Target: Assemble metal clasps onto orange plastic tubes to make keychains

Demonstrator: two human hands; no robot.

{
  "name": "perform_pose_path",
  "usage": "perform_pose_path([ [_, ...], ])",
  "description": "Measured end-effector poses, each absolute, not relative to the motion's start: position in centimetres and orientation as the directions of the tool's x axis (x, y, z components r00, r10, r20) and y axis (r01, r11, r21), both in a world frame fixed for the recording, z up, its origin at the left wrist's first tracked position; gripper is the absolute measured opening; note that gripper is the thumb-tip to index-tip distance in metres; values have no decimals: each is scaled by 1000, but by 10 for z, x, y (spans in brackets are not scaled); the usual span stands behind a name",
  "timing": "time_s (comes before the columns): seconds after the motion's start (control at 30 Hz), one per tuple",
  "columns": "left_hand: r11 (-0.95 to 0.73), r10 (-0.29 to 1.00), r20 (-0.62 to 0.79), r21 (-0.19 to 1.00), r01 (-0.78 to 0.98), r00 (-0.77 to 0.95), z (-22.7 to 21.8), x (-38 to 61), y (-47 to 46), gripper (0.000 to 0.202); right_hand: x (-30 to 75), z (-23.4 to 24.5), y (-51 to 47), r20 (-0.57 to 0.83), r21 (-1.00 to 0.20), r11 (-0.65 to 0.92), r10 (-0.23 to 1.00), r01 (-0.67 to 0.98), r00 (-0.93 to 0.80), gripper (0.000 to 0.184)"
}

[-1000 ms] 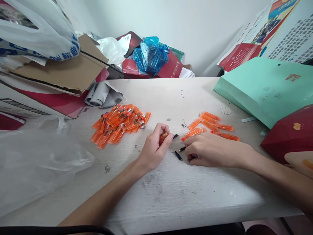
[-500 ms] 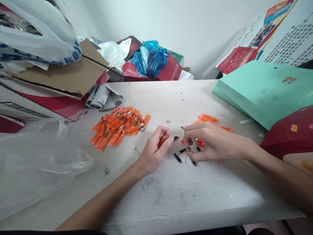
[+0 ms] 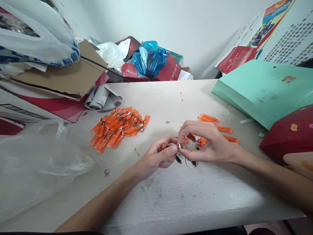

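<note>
My left hand [image 3: 160,156] is closed around an orange lighter [image 3: 165,146], mostly hidden by the fingers. Between the thumb and forefinger of my right hand [image 3: 206,142] is a small shiny metal lighter cap [image 3: 180,146], held against the lighter's end. The fingertips of both hands nearly meet there. Beneath them lie small black parts [image 3: 178,159] and a white rubber band [image 3: 191,165]. Several orange lighter bodies [image 3: 209,118] rest beyond and beside my right hand, which partly covers loose metal and orange pieces.
A heap of orange lighters [image 3: 119,127] lies left of my hands on the white table [image 3: 156,202]. A clear plastic bag [image 3: 41,166] covers the left side. A mint-green paper bag [image 3: 266,91] and a red bag [image 3: 290,133] stand at the right. Another rubber band [image 3: 224,112] lies near them.
My right hand has moved left with the metal cap, bringing it up to the lighter in my left hand. My left hand has shifted slightly right and down.
</note>
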State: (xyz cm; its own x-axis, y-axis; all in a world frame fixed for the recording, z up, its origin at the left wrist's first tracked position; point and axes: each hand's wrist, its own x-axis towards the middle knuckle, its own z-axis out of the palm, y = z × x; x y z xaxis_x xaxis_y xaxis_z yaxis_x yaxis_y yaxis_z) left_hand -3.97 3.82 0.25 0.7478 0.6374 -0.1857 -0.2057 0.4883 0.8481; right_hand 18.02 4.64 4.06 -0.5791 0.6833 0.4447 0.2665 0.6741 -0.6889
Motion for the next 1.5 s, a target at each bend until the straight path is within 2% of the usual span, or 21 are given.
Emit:
perform_pose_path([
  [0.3, 430, 729, -194, 876, -218, 657, 4, -39, 43, 35, 180, 40, 48, 455, -659, 708, 644, 255, -615, 17],
  [0.43, 412, 740, -180, 883, -224, 648, 1, -39, 43, 39, 182, 39, 49, 435, -695, 688, 633, 209, -640, 21],
  [0.7, 442, 687, -153, 864, -241, 711, 1, -41, 44, 34, 183, 37, 50, 442, -714, 682, 616, 159, -652, 19],
  [0.93, 349, 688, -150, 926, -143, 710, 0, -42, 38, 15, 182, 43, 51, 408, -756, 614, 712, 227, -571, 17],
  [1.07, 343, 677, -155, 931, -123, 719, -2, -40, 35, 10, 183, 41, 54, 415, -744, 637, 679, 204, -605, 21],
  [1.2, 368, 668, -193, 925, -93, 719, -6, -41, 35, 5, 186, 40, 55, 361, -737, 640, 645, 217, -673, 25],
  [1.5, 468, 596, -277, 883, -45, 754, -3, -42, 36, 8, 189, 38, 58, 354, -705, 681, 578, 196, -735, 28],
])
